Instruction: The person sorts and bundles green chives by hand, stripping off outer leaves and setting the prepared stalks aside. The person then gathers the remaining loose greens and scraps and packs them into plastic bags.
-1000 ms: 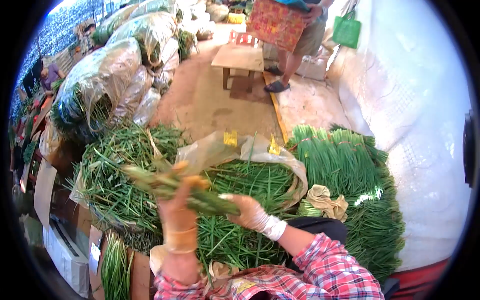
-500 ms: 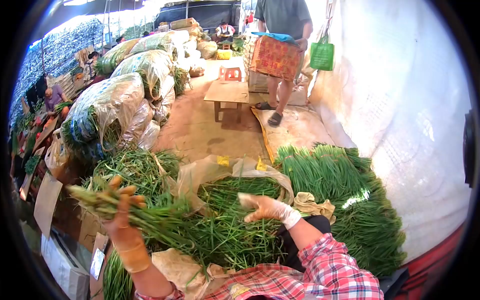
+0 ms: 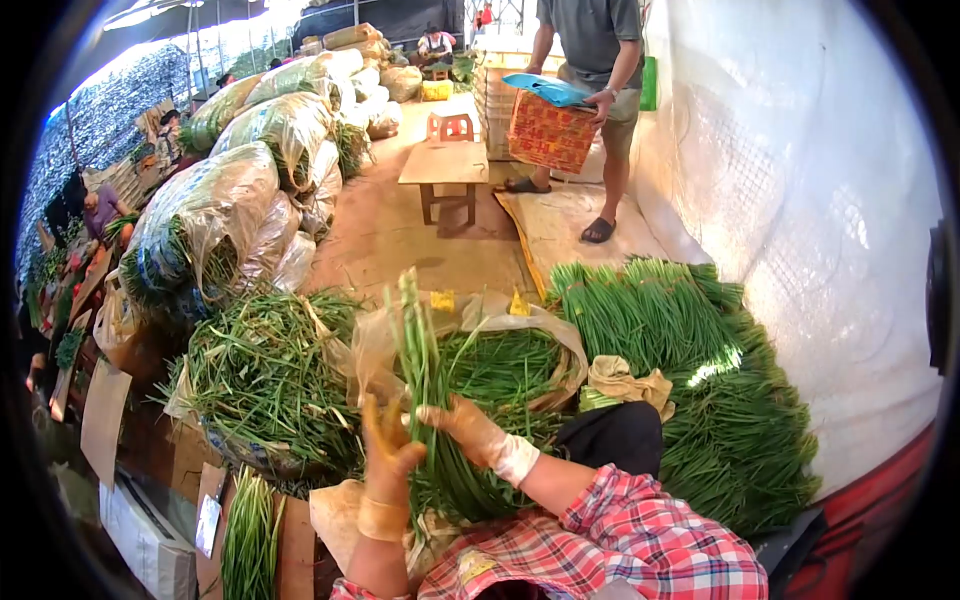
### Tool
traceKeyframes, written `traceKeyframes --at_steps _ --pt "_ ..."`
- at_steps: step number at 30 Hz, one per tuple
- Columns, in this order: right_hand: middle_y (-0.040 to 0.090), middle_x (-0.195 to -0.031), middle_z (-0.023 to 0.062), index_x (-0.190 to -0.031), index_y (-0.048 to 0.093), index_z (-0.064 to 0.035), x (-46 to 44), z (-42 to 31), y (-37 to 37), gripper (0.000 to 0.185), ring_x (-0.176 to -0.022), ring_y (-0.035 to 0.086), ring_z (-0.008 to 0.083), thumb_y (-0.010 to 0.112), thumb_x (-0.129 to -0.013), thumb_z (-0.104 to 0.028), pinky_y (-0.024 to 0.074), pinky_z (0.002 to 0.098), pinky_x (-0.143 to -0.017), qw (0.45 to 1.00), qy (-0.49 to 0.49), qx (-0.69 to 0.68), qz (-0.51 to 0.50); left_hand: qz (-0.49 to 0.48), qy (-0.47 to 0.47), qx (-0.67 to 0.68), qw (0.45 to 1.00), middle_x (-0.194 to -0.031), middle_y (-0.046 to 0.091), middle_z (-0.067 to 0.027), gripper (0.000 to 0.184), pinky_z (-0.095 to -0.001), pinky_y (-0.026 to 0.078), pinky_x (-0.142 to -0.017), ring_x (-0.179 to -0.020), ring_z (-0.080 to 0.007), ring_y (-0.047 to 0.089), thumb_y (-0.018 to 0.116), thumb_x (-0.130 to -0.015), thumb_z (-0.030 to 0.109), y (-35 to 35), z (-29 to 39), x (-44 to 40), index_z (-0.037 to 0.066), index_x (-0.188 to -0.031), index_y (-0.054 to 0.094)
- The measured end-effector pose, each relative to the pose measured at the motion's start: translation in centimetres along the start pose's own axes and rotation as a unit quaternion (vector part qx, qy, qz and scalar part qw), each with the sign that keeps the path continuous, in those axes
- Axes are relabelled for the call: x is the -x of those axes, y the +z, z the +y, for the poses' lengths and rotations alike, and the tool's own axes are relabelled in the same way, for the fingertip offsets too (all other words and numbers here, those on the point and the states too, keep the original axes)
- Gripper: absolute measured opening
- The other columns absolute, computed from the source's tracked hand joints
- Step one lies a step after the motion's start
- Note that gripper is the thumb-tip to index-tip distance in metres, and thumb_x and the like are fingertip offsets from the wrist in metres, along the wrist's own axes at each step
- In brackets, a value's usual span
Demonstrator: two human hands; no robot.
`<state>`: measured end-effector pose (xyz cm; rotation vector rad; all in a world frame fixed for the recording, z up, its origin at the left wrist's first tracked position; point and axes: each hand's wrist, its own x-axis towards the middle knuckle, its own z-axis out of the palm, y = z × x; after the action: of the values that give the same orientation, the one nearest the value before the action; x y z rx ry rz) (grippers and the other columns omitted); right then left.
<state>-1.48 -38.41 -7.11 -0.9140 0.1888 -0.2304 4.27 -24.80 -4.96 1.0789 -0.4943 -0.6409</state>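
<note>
A bunch of chives (image 3: 425,365) stands nearly upright in front of me, pale ends at the top and green leaves hanging toward my lap. My right hand (image 3: 468,430), in a thin stained glove with a white wrist band, closes its fingers on the bunch from the right. Along its left side is my left hand (image 3: 388,450), fingers up and apart, thumb spread; whether it touches the stalks is hard to tell. Beyond both hands, a clear plastic bag (image 3: 375,345) with rolled edges holds loose chives (image 3: 505,365).
A heap of loose leaves (image 3: 270,375) lies left, neat banded chive bundles (image 3: 690,370) right. A tan cloth (image 3: 630,385) rests near my knee. Ahead are a low wooden table (image 3: 445,163), big stuffed sacks (image 3: 215,205) and a standing person (image 3: 600,50) holding a red patterned bag (image 3: 550,130).
The chives have swung from the far left to upright at the centre. My left hand came right and its fingers opened; my right hand moved in and closed on the bunch. The standing person shifted right.
</note>
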Motion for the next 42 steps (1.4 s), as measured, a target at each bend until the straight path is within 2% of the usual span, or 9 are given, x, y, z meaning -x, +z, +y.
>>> traceKeyframes --at_steps 7,10,13,16,21,26,32,36,42 --pt "0.061 -0.078 0.0012 -0.091 0.062 -0.003 -0.3 -0.7 1.0 0.043 -0.066 0.054 0.0113 0.062 -0.084 -0.046 0.0463 0.0282 -0.062 0.993 0.056 0.103 -0.003 0.026 -0.211 0.001 0.977 -0.092 0.063 -0.0081 0.037 -0.0291 0.051 -0.064 -0.072 -0.0175 0.061 0.064 -0.074 0.003 0.4 -4.2 3.7 0.001 -0.109 0.053" --pt "0.054 -0.057 0.0078 -0.068 0.059 0.0018 -1.2 -1.4 -0.4 0.056 -0.056 0.05 0.0152 0.057 -0.085 -0.052 0.0424 0.0316 -0.052 0.888 -0.013 0.459 0.025 0.027 -0.217 -0.034 0.975 -0.091 0.062 -0.0098 0.038 -0.0315 0.052 -0.062 -0.069 -0.0197 0.062 0.063 -0.073 0.0 -1.1 -4.0 3.9 -0.001 -0.11 0.053" --pt "0.053 -0.066 0.0286 -0.065 0.056 0.0044 -1.7 0.1 -2.2 0.064 -0.07 0.051 0.0464 0.042 -0.09 -0.053 0.0388 0.0496 -0.064 0.833 -0.068 0.548 0.025 0.067 -0.233 -0.038 0.969 -0.088 0.062 -0.0098 0.042 -0.0327 0.052 -0.061 -0.067 -0.0212 0.062 0.064 -0.071 -0.001 -1.3 -3.9 4.4 -0.001 -0.112 0.051" --pt "0.059 -0.062 0.0112 -0.08 0.062 0.0032 -1.4 -0.5 -2.8 0.046 -0.055 0.058 0.0167 0.054 -0.09 -0.041 0.0472 0.0297 -0.05 0.877 0.0 0.477 0.051 0.064 -0.235 -0.03 0.969 -0.083 0.061 -0.0095 0.039 -0.0316 0.052 -0.059 -0.064 -0.0208 0.062 0.064 -0.071 -0.003 -1.8 -3.7 5.0 -0.001 -0.108 0.052" --pt "0.055 -0.06 0.0029 -0.091 0.06 -0.003 -1.9 -1.7 -7.6 0.023 -0.049 0.053 0.0115 0.051 -0.093 -0.024 0.0475 0.0261 -0.046 0.979 -0.014 0.11 0.174 0.046 -0.229 -0.056 0.971 -0.073 0.062 -0.0078 0.025 -0.0266 0.048 -0.056 -0.059 -0.0161 0.059 0.065 -0.072 -0.001 -2.8 -2.7 6.6 -0.002 -0.096 0.059" --pt "0.053 -0.063 -0.0023 -0.101 0.059 -0.0058 -2.8 -8.6 -14.8 0.028 -0.055 0.052 0.009 0.058 -0.089 -0.031 0.0477 0.0258 -0.048 0.927 -0.143 -0.164 0.307 0.033 -0.243 -0.115 0.963 -0.074 0.061 -0.0051 0.028 -0.0252 0.046 -0.055 -0.058 -0.0137 0.057 0.066 -0.072 -0.001 -5.0 -2.8 8.0 0.0 -0.099 0.057" --pt "0.055 -0.067 -0.0024 -0.116 0.052 0.0025 -1.0 -8.1 -5.3 0.044 -0.044 0.041 0.0019 0.066 -0.083 -0.022 0.0306 0.0133 -0.035 0.999 0.01 -0.01 -0.045 0.128 -0.106 -0.296 0.941 -0.088 0.064 -0.0069 0.042 -0.0291 0.049 -0.067 -0.076 -0.0178 0.061 0.068 -0.069 0.01 -6.0 -7.2 6.8 0.002 -0.108 0.055" --pt "0.063 -0.089 0.0079 -0.129 0.044 0.0026 -2.5 -5.3 -0.1 0.079 -0.061 0.056 0.0095 0.076 -0.071 -0.042 0.0478 0.0224 -0.057 0.949 -0.04 0.311 -0.033 0.14 -0.075 -0.428 0.889 -0.085 0.064 -0.0144 0.049 -0.0343 0.05 -0.069 -0.076 -0.0279 0.063 0.066 -0.069 0.014 -4.5 -7.4 6.3 0.006 -0.115 0.053" --pt "0.061 -0.07 0.0077 -0.103 0.062 -0.0003 -3.8 -4.1 -0.6 0.048 -0.059 0.055 0.013 0.075 -0.073 -0.035 0.0459 0.0274 -0.055 0.853 0.092 0.507 -0.085 0.133 -0.013 -0.468 0.874 -0.095 0.064 -0.0195 0.053 -0.0392 0.05 -0.073 -0.088 -0.0365 0.062 0.064 -0.072 0.014 -3.1 -6.6 6.7 0.009 -0.123 0.05"
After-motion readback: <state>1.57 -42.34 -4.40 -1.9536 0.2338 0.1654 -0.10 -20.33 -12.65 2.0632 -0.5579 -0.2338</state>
